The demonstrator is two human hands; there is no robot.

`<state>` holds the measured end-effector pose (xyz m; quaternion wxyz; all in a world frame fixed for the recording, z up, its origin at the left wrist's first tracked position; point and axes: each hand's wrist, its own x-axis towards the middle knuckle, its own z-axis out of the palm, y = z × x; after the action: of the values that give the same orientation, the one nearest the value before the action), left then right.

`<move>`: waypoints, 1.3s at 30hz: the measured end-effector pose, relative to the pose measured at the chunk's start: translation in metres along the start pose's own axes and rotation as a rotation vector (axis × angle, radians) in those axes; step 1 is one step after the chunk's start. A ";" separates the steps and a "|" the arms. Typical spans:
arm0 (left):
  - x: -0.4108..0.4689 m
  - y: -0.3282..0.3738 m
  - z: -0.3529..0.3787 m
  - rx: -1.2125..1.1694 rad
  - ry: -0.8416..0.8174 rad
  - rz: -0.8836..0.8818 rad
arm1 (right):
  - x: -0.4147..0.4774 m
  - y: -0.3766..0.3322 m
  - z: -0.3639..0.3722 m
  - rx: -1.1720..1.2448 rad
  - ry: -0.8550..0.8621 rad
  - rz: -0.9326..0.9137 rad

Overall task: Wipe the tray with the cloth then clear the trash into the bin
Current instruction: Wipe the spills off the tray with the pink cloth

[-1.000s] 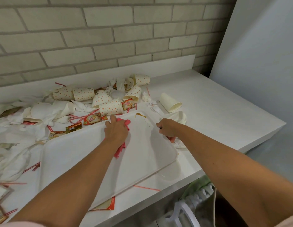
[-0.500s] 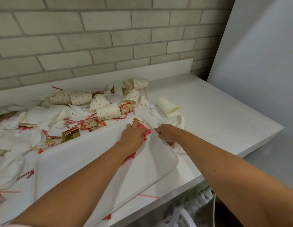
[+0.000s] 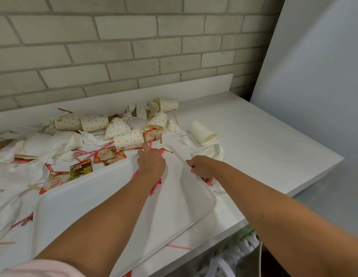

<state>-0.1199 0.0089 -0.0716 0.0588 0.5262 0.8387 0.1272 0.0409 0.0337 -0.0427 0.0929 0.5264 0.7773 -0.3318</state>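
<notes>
A white rectangular tray point(image 3: 78, 198) lies on the white counter, tilted toward my right. My left hand point(image 3: 151, 161) presses a pink cloth point(image 3: 155, 186) flat on the tray near its far corner, just short of a brown smear point(image 3: 167, 150). My right hand point(image 3: 201, 166) grips the tray's right rim. Trash lies beyond the tray: dotted paper cups point(image 3: 128, 139), creamer sachets point(image 3: 107, 154), red straws and crumpled napkins point(image 3: 12, 176). The bin is not in view.
A plain white cup point(image 3: 203, 132) lies on its side at the right, by a crumpled napkin point(image 3: 211, 151) and a plastic fork point(image 3: 185, 142). A brick wall backs the counter. The counter's front edge drops off at the lower right, above white hangers point(image 3: 232, 258).
My left hand has slid the pink cloth across the tray toward the far right corner, up to the brown smear. My right hand has kept its grip on the rim.
</notes>
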 end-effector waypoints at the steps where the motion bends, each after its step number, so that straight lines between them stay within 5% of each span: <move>1: 0.001 0.003 0.002 0.002 0.000 -0.009 | 0.000 0.000 0.000 -0.004 0.001 -0.003; 8: 0.011 0.023 0.008 0.006 -0.014 -0.006 | 0.003 0.001 -0.001 0.012 0.006 0.012; 23: -0.011 -0.001 -0.009 0.078 -0.210 0.406 | 0.001 -0.005 0.001 -0.018 0.048 0.029; 30: 0.005 -0.014 -0.011 -0.005 -0.095 0.153 | 0.004 -0.003 0.002 -0.009 0.025 0.042; 39: 0.000 0.017 -0.006 0.112 -0.152 0.245 | 0.001 -0.005 0.001 -0.065 0.048 0.009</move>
<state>-0.1067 0.0146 -0.0617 0.0768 0.6350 0.7673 0.0462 0.0356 0.0327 -0.0414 0.0930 0.5342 0.7874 -0.2932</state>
